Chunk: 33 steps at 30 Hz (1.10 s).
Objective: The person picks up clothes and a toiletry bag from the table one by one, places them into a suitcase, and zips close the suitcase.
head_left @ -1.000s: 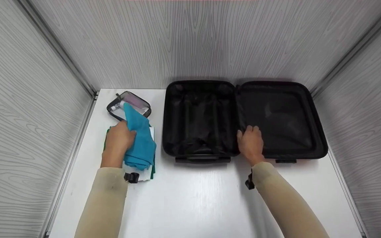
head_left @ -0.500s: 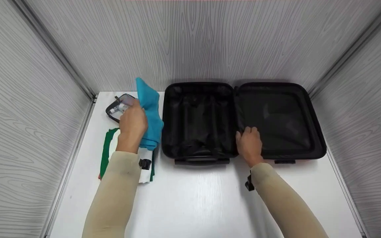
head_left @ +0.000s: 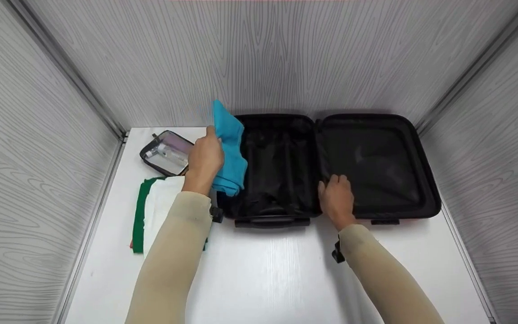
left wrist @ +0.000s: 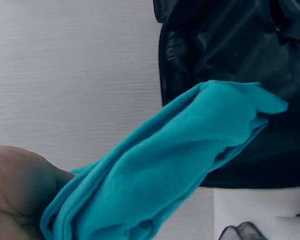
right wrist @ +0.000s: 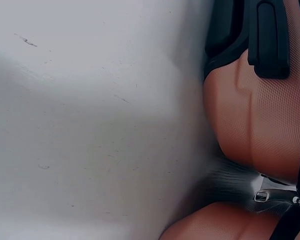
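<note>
My left hand (head_left: 205,155) grips a folded blue cloth (head_left: 229,153) and holds it over the left rim of an open black-lined suitcase (head_left: 272,173). In the left wrist view the blue cloth (left wrist: 165,155) slants across the suitcase interior (left wrist: 235,55), with part of my palm (left wrist: 20,192) at the lower left. My right hand (head_left: 337,198) holds the suitcase's front rim beside the hinge, fingers bent over the edge. The right wrist view misses that hand but shows the orange outer shell (right wrist: 260,115) of the suitcase.
A clear zip pouch (head_left: 167,153) with small bottles lies at the table's back left. In front of it are stacked folded white cloth (head_left: 162,193) and green cloth (head_left: 140,220). The suitcase lid (head_left: 380,166) lies open on the right, near the wall.
My left hand has lifted the blue cloth off the stack and carried it right to the suitcase's left rim, uncovering the white cloth and the pouch. My right hand has stayed put.
</note>
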Each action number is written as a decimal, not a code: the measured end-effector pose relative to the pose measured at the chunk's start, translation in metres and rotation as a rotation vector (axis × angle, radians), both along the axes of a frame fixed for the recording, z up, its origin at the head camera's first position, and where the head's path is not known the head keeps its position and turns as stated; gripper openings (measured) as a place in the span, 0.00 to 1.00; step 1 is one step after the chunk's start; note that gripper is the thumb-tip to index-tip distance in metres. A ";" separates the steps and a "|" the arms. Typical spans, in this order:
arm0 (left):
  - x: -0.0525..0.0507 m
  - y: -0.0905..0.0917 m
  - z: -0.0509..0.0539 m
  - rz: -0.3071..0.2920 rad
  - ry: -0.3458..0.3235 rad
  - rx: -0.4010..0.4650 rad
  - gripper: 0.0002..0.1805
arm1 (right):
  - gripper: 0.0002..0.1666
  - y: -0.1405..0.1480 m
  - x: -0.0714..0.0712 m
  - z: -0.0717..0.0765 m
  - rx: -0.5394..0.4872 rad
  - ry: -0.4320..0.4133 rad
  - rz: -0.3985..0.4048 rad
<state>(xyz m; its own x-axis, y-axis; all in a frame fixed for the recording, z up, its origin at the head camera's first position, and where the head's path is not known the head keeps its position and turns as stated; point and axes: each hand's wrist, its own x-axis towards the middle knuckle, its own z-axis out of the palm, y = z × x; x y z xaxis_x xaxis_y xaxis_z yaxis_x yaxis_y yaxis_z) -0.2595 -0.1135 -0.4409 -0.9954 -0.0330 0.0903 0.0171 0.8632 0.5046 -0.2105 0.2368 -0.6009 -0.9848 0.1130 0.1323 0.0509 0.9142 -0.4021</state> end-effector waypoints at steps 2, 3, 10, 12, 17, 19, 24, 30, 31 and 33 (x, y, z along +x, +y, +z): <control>-0.004 0.005 -0.006 -0.010 0.004 0.007 0.23 | 0.29 0.000 0.000 -0.001 0.005 0.009 -0.002; -0.007 0.007 -0.010 -0.013 0.003 0.011 0.23 | 0.29 0.000 -0.001 -0.002 0.011 0.018 -0.003; -0.018 0.024 -0.032 -0.016 -0.043 0.062 0.24 | 0.26 -0.002 -0.002 -0.003 0.038 0.050 -0.015; -0.021 0.029 -0.037 -0.024 -0.042 0.073 0.24 | 0.26 -0.002 -0.002 -0.002 0.033 0.044 -0.015; -0.029 0.042 -0.048 -0.051 -0.048 0.113 0.25 | 0.26 -0.001 -0.001 -0.001 0.031 0.040 -0.007; -0.031 0.047 -0.052 -0.055 -0.064 0.143 0.26 | 0.26 -0.001 -0.001 -0.001 0.035 0.043 -0.005; -0.037 0.055 -0.065 -0.068 -0.125 0.243 0.28 | 0.25 0.000 -0.001 -0.001 0.031 0.051 -0.017; -0.044 0.058 -0.093 -0.059 -0.249 0.381 0.32 | 0.26 0.000 -0.001 -0.002 0.034 0.044 -0.028; -0.045 0.057 -0.098 -0.056 -0.274 0.389 0.32 | 0.26 -0.001 -0.001 -0.002 0.033 0.042 -0.027; -0.045 0.055 -0.107 -0.047 -0.317 0.397 0.32 | 0.26 -0.001 -0.001 -0.002 0.035 0.047 -0.021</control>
